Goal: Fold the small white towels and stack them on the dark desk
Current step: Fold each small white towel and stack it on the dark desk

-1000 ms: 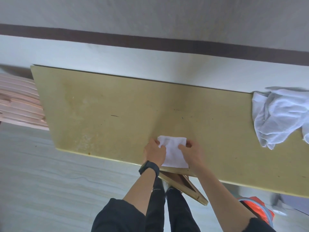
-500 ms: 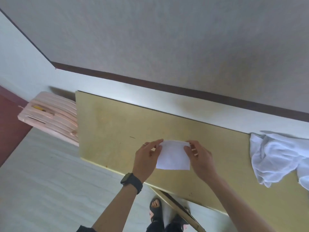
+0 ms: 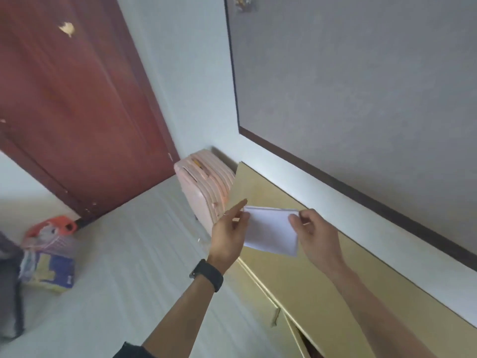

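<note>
Near a red door (image 3: 77, 99), the folded white towel (image 3: 272, 232) hangs over the tan desk (image 3: 296, 285) end, left hand (image 3: 228, 236) and right hand (image 3: 313, 233) pinching opposite edges between their fingers (image 3: 295, 219), probably to keep the fold flat for stacking.

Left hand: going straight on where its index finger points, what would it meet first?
The left hand would likely meet the far end of the yellow-tan desk top, then the pale wall behind; depth is unclear.

Suitcase (image 3: 204, 187) blocks the desk's (image 3: 296, 277) far end; wall (image 3: 335, 210) flanks its right.
</note>
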Action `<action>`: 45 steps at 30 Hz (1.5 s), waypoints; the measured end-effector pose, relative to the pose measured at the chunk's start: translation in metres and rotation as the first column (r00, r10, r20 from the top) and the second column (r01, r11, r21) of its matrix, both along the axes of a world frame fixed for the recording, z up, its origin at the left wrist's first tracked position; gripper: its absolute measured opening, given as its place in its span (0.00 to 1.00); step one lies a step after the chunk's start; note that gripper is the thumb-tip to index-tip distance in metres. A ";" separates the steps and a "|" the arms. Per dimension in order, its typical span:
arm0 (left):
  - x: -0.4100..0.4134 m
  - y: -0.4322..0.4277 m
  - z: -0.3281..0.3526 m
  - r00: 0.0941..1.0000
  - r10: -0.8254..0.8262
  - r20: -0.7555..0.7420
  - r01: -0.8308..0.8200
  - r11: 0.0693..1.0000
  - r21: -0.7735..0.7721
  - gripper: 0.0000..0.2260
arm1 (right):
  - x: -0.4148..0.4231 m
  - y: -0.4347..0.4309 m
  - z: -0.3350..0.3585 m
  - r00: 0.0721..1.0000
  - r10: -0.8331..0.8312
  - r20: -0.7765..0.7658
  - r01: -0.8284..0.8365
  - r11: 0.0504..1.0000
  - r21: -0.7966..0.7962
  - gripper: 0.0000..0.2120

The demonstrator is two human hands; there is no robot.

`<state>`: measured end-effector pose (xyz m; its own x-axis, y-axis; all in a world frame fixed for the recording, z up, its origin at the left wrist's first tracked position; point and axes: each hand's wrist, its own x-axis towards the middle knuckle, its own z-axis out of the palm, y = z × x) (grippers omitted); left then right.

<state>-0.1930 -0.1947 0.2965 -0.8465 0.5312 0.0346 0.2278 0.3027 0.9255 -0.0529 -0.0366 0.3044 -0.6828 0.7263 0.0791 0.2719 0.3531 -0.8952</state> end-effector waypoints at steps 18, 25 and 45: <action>-0.099 -0.521 0.071 0.786 0.616 0.052 -0.616 0.774 0.150 0.07 | -0.233 -0.472 0.062 0.752 0.634 -0.179 -0.630 0.772 0.087 0.05; -0.108 -0.689 0.073 0.561 0.828 -0.011 -0.817 0.556 0.154 0.07 | -0.301 -0.666 0.056 0.600 0.780 -0.178 -0.759 0.625 0.183 0.09; -0.219 -1.114 0.031 -0.108 0.994 -0.021 -0.994 -0.107 0.026 0.05 | -0.478 -1.163 0.022 0.128 0.989 -0.074 -0.991 0.131 0.034 0.11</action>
